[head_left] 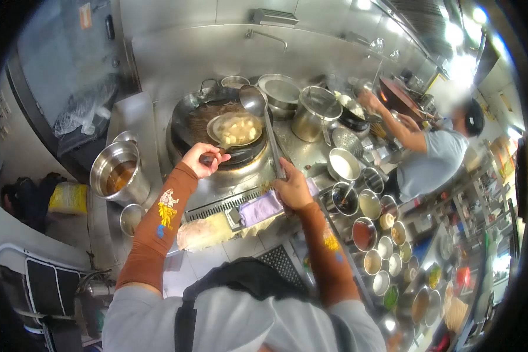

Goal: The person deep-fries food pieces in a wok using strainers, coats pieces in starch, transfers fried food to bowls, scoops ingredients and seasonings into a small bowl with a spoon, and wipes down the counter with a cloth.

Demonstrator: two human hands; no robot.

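My left hand (202,159) is closed around the dark handle of a round skimmer (216,124). Pale yellowish chunks of food (240,130) lie in the skimmer, which is over a large dark wok (185,124) on the range. In my right hand (293,189) is the long handle of a metal ladle (252,101). The ladle's bowl hangs above the far right part of the wok, just beyond the skimmer. Dark brown liquid or residue shows inside the wok.
A steel pot (108,159) with brown liquid stands left of the range. Right of the wok are a tall lidded pot (312,120) and several seasoning bowls (364,234). A folded purple cloth (261,210) lies along the front edge. A co-worker (431,158) works at the right.
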